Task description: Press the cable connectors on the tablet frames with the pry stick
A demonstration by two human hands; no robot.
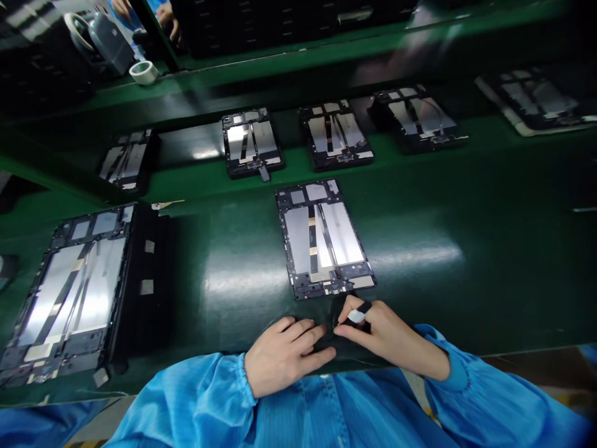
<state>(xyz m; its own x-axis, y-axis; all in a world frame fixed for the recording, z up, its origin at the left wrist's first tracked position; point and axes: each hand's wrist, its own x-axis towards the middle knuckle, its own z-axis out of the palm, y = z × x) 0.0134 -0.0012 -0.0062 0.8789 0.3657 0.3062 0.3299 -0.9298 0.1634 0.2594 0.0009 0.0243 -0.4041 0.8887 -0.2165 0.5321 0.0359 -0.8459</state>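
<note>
An open tablet chassis (323, 239) with silver panels and dark ribbon cables lies on the green bench straight ahead. Just below its near edge, my left hand (285, 353) rests with curled fingers pressed on a small dark thing I cannot make out. My right hand (385, 336) is closed in a pinch beside it, with a black and white band round one finger. The fingertips of both hands almost meet. Blue sleeves cover both my arms.
A stack of chassis (69, 292) sits at the left. Several more chassis (252, 144) ride the dark conveyor (186, 146) behind. A tape roll (143, 72) lies far left, near another person's hands (168, 17).
</note>
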